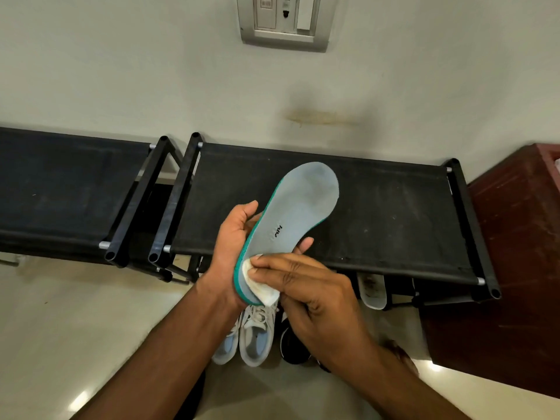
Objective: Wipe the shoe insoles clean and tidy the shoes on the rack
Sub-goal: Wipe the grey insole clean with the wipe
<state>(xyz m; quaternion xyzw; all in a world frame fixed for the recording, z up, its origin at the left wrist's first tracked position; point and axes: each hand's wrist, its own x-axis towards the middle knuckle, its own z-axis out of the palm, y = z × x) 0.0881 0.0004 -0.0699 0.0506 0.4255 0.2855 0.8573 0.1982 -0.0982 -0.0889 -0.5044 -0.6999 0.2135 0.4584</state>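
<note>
Wall [121, 71]: off-white, smudged stain above rack; grey switch plate [284, 22] at top centre. Floor [75, 328]: pale glossy tile w/ light glints. Shoe rack [394, 219]: black frame, black fabric top shelf, centre-right against wall; second rack [60, 189] of same type just beside it on left, corner posts nearly touching. Cabinet [515, 253]: dark red-brown, right edge, next to rack. Left hand [233, 247]: cradles insole from below and left side, palm up, thumb up along the green edge, fingertips showing past the far edge. Right hand [306, 286]: fingers curled, pinching tissue and pressing it on insole heel. Insole [294, 213]: grey top, teal-green rim, small dark logo mid-length; held in air in front of rack top shelf, toe end up toward wall, heel end down. Sneakers [251, 338]: grey/light-blue pair, white laces, on floor under the hands. Black shoe [294, 344]: beside sneakers on right, mostly hidden. White shoe [372, 291]: under rack, part seen only. Tissue [266, 291]: white, folded, soiled patch.
</note>
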